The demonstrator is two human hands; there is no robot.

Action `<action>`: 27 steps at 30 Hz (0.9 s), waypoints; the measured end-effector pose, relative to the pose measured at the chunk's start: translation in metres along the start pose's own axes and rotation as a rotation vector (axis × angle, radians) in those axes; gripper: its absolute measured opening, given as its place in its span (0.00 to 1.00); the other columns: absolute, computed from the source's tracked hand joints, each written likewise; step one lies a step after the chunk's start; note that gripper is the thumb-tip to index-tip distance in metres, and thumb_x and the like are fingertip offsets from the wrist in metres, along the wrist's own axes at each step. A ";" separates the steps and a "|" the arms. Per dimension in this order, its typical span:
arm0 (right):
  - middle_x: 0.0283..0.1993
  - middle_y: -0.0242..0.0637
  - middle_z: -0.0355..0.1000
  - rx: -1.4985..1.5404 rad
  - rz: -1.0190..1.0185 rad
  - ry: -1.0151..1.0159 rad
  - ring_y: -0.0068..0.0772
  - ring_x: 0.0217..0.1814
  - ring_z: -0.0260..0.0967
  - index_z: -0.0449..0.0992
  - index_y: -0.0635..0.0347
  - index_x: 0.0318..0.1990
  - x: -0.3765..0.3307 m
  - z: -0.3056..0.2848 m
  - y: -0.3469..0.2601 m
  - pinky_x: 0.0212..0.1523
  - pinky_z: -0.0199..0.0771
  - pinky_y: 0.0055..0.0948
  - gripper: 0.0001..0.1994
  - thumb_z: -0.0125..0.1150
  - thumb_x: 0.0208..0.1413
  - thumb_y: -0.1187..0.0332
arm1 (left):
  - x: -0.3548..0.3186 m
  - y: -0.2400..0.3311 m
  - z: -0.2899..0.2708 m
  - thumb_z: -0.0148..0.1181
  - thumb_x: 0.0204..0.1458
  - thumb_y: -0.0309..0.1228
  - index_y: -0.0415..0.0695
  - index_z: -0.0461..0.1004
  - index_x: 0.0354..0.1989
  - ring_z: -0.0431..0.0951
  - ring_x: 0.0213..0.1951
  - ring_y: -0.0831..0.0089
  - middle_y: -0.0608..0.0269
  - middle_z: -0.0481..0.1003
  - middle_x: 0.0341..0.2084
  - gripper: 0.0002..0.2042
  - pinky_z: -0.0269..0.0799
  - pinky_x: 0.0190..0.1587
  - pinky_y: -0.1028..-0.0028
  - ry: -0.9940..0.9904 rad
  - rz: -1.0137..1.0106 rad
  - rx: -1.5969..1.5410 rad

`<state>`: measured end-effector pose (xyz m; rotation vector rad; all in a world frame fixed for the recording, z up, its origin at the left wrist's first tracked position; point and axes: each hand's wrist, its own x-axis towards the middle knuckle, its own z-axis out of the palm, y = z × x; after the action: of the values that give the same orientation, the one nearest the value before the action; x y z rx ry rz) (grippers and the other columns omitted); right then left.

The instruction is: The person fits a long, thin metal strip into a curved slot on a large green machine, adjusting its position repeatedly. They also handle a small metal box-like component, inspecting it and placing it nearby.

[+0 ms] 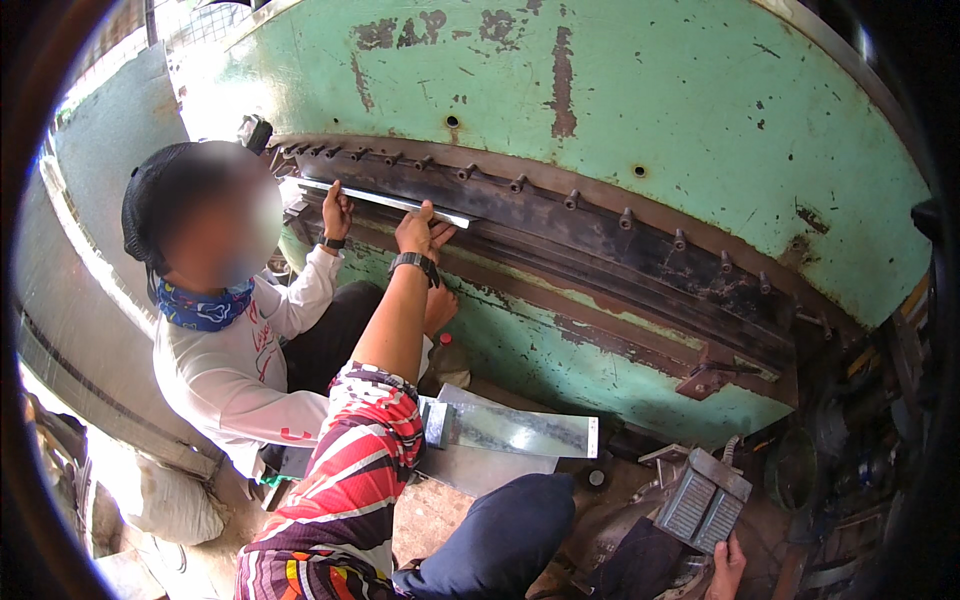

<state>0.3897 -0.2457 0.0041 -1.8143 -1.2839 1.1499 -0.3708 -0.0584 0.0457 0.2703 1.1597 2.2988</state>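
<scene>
Background: green press (690,110), paint chipped.
Metal strip (380,200): long axis along the press, right end lower.
Left hand (415,234): nearer; fingers pinching strip's right part.
Right hand (728,570): well apart, beside pedal (703,500); grip unclear.

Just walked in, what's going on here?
Two people are at a large, worn green metal machine. The person's left hand holds a long, narrow, shiny metal strip near its right end, along the machine's dark steel front; a co-worker's hand holds it farther left. The person's right hand is at the lower edge of a grey, ribbed metal double pedal. Whether the strip sits inside the machine's slot isn't clear.
</scene>
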 end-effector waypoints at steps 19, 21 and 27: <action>0.68 0.50 0.68 -0.001 -0.106 -0.013 0.42 0.68 0.64 0.66 0.73 0.68 -0.004 -0.002 0.002 0.68 0.60 0.36 0.32 0.61 0.66 0.56 | 0.000 -0.001 -0.001 0.62 0.63 0.35 0.31 0.68 0.54 0.81 0.47 0.46 0.44 0.74 0.47 0.20 0.84 0.48 0.52 0.001 0.004 0.009; 0.68 0.50 0.68 -0.034 -0.103 -0.012 0.42 0.68 0.64 0.66 0.73 0.68 0.000 -0.003 0.004 0.68 0.60 0.36 0.31 0.61 0.66 0.56 | 0.008 0.000 -0.008 0.62 0.63 0.35 0.31 0.68 0.53 0.81 0.46 0.47 0.45 0.74 0.46 0.20 0.85 0.48 0.53 -0.002 0.011 0.001; 0.68 0.49 0.68 -0.069 -0.089 0.013 0.43 0.69 0.64 0.66 0.71 0.68 -0.003 -0.002 0.002 0.68 0.61 0.36 0.31 0.61 0.66 0.56 | -0.001 -0.003 0.002 0.63 0.63 0.35 0.32 0.68 0.50 0.81 0.44 0.50 0.48 0.74 0.44 0.18 0.85 0.47 0.53 0.004 -0.005 0.012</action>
<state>0.3920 -0.2493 0.0046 -1.7924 -1.3979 1.0556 -0.3677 -0.0564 0.0443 0.2673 1.1757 2.2896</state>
